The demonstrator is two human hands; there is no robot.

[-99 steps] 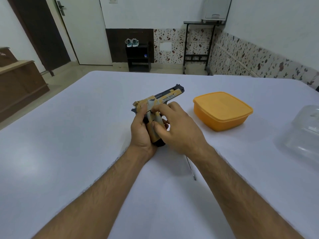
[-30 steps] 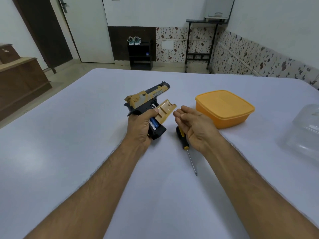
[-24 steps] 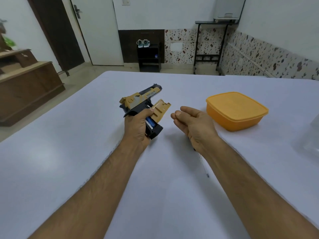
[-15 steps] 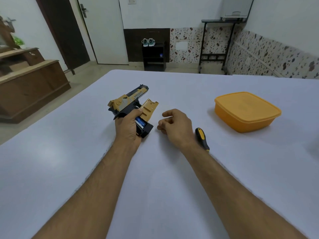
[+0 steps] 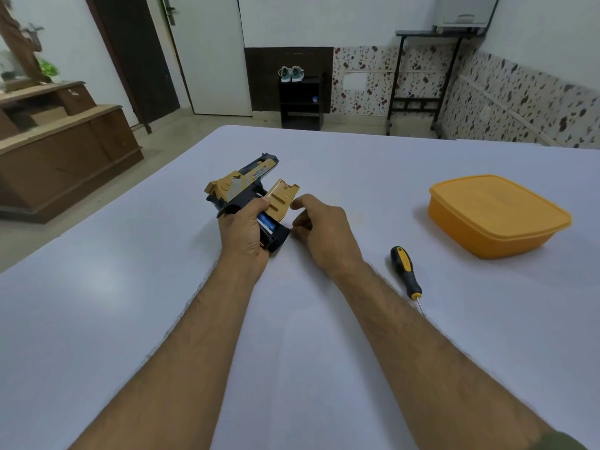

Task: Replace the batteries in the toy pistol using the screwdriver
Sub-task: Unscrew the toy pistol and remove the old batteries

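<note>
A person's left hand [image 5: 243, 229] grips the yellow-and-black toy pistol [image 5: 246, 190] by its handle at the middle of the white counter [image 5: 130, 303], barrel pointing far and right. The yellow battery cover [image 5: 281, 199] stands swung open, exposing a blue battery [image 5: 266, 222] in the grip. The right hand [image 5: 324, 233], fingers curled and holding nothing, has its fingertips at the cover's edge. The black-and-yellow screwdriver [image 5: 406, 271] lies on the counter just right of the right forearm. A lidded orange container [image 5: 496, 214] sits farther right.
</note>
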